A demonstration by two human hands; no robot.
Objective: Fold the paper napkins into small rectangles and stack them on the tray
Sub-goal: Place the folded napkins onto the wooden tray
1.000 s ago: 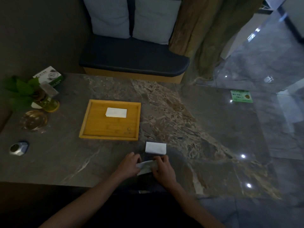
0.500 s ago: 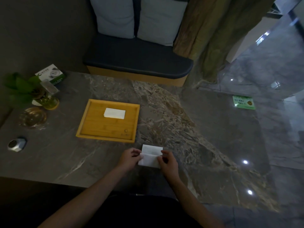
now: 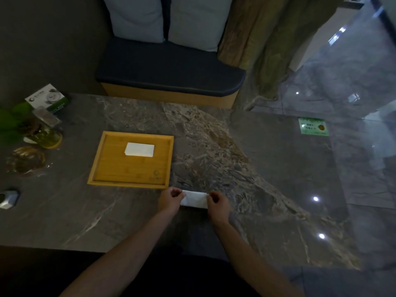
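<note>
A white paper napkin [image 3: 194,199] lies folded on the marble table, just in front of the wooden tray's near right corner. My left hand [image 3: 170,200] pinches its left end and my right hand [image 3: 216,204] pinches its right end. The wooden tray [image 3: 111,168] sits further back on the left. One folded white napkin [image 3: 139,149] rests in the tray's far half.
At the table's left edge stand a green plant [image 3: 12,123], a yellow glass jar [image 3: 44,136], a glass ashtray [image 3: 25,160], a white-green box [image 3: 47,98] and a small metal object [image 3: 8,198]. A green card [image 3: 313,126] lies far right. A cushioned bench [image 3: 169,69] stands behind the table.
Both hands have moved away from me with the napkin, from near the table's front edge to close to the tray. The napkin now lies over the spot where a second folded piece was.
</note>
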